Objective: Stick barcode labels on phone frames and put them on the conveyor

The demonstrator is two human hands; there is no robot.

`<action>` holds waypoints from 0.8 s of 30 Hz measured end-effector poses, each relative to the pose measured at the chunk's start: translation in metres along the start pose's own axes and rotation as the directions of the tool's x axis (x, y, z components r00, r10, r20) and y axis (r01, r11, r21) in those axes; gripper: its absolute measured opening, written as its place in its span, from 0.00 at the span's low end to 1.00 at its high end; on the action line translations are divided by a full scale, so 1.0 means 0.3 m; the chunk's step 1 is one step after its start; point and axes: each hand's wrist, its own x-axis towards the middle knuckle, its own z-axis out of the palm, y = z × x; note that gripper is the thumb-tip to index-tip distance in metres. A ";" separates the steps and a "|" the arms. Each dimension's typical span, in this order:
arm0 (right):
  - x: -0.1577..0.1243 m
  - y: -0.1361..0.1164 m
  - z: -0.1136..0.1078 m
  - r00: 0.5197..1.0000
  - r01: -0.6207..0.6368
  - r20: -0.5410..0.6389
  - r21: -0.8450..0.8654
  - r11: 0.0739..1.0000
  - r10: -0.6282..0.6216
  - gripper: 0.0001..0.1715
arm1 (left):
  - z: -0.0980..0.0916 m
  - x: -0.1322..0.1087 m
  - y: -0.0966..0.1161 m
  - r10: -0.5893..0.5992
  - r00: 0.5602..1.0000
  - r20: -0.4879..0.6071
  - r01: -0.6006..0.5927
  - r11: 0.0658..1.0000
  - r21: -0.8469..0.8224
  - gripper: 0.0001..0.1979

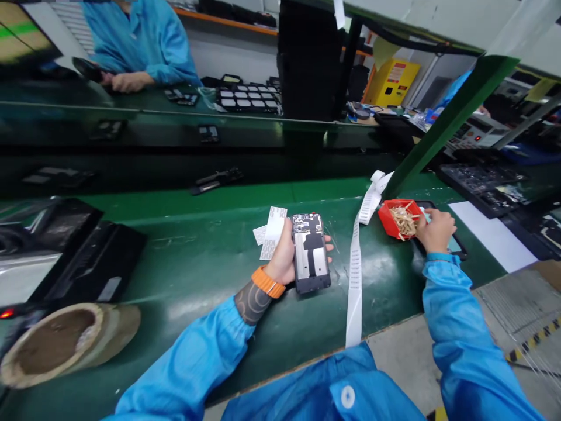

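In my left hand point(283, 257) lies a smartphone point(311, 254) with its back cover off, fingers wrapped round its sides. Its circuit board shows at the top, silvery panels and a dark strip below. My right hand point(437, 231) is at the right edge of a red bin point(388, 217) full of small beige pieces point(404, 220). The fingers there are curled together; what they pinch is hidden. Beneath this hand is a dark-framed, pale-blue flat item point(454, 245), partly covered. Label sheets point(272, 234) sit just behind my left hand.
A long printed label strip point(355, 280) runs across the green bench point(197, 269) to its front edge. To the left are a cardboard tape roll point(100, 327) and black equipment point(118, 251). A green post point(451, 123) rises behind the bin. A co-worker point(140, 47) sits across the conveyor.
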 end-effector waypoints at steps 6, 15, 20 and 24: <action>0.027 -0.002 -0.005 0.997 -0.052 -0.055 0.052 0.997 0.055 0.20 | -0.016 0.000 0.014 -0.018 0.994 -0.104 0.025 0.998 0.060 0.36; 0.010 -0.028 -0.096 0.988 -0.084 -0.124 0.089 0.993 0.094 0.31 | -0.034 -0.004 0.018 -0.110 0.989 -0.096 0.125 0.978 0.169 0.21; -0.257 -0.243 -0.153 0.957 0.210 0.054 0.548 0.809 -0.286 0.16 | -0.024 0.016 -0.015 -0.201 0.974 -0.103 0.220 0.949 0.228 0.25; -0.418 -0.395 -0.145 0.787 0.109 0.362 0.716 0.689 -0.500 0.27 | 0.012 0.033 -0.052 -0.156 0.970 -0.185 0.200 0.948 0.249 0.22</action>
